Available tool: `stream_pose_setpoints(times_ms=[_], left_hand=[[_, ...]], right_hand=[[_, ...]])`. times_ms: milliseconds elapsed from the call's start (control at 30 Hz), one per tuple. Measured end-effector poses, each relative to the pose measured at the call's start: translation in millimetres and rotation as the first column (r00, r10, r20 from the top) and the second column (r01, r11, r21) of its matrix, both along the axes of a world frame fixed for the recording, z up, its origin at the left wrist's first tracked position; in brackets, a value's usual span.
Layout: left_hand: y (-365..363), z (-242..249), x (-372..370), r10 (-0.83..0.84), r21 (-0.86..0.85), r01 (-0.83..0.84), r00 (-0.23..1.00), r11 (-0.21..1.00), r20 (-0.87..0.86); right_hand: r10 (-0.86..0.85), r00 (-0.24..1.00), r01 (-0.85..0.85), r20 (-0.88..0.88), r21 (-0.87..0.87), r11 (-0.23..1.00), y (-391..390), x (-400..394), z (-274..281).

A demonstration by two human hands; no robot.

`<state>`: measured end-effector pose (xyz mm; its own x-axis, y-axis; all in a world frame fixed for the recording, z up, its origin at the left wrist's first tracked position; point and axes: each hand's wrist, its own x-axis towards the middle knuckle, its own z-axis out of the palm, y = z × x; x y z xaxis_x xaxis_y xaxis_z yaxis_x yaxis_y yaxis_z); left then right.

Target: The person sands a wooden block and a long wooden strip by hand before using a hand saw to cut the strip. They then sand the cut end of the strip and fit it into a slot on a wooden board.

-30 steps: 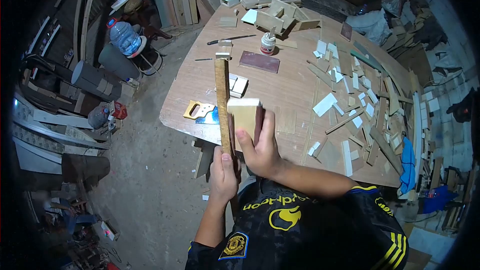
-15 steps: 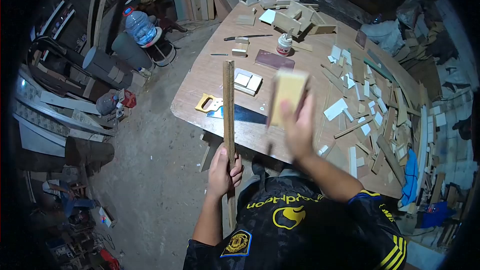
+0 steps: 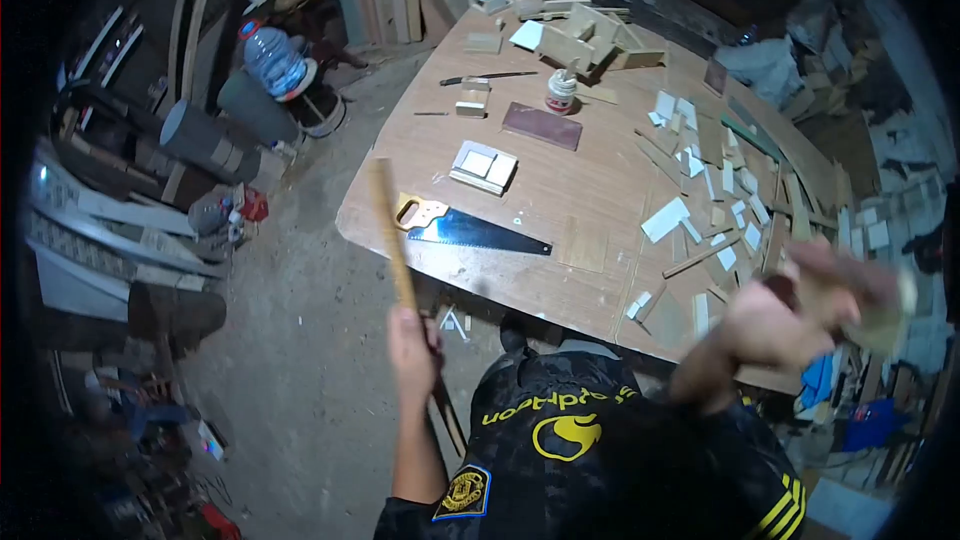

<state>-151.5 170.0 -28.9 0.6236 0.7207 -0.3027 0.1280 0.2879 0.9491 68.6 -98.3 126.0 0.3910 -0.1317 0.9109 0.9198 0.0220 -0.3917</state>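
My left hand [image 3: 413,347] grips a long narrow wooden strip [image 3: 391,234] that stands tilted in front of the table's near edge, over the floor. My right hand [image 3: 790,312] is blurred by motion at the right, above the table's near right corner. It holds a pale wooden block [image 3: 885,318], also blurred, out beyond the fingers. A hand saw [image 3: 468,229] with a yellow handle lies on the wooden table [image 3: 560,185] just beyond the strip.
Many small wood offcuts [image 3: 715,180] cover the table's right side. A glue bottle [image 3: 561,91], a dark sheet [image 3: 541,125], small boxes [image 3: 590,38] and a knife [image 3: 486,78] lie farther back. Pipes, planks and a water bottle [image 3: 272,60] crowd the floor at left.
My right hand swung the block from beside the strip, over the table, out to the far right. The strip tilted left and dropped lower in my left hand.
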Motion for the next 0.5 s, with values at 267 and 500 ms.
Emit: stream_pose_setpoints(times_ms=[267,500], left_hand=[[16.0,26.2,38.6,0.195,0.042,-0.203,0.97,0.978,0.149],[-13.2,44.2,63.1,-0.037,0.084,0.018,0.971,0.996,0.238]], right_hand=[[0.878,-0.185,-0.621,-0.441,0.745,0.243,65.7,-32.3,-62.3],[0.87,-0.466,-0.453,-0.161,0.888,-0.078,73.9,-46.8,-66.4]])
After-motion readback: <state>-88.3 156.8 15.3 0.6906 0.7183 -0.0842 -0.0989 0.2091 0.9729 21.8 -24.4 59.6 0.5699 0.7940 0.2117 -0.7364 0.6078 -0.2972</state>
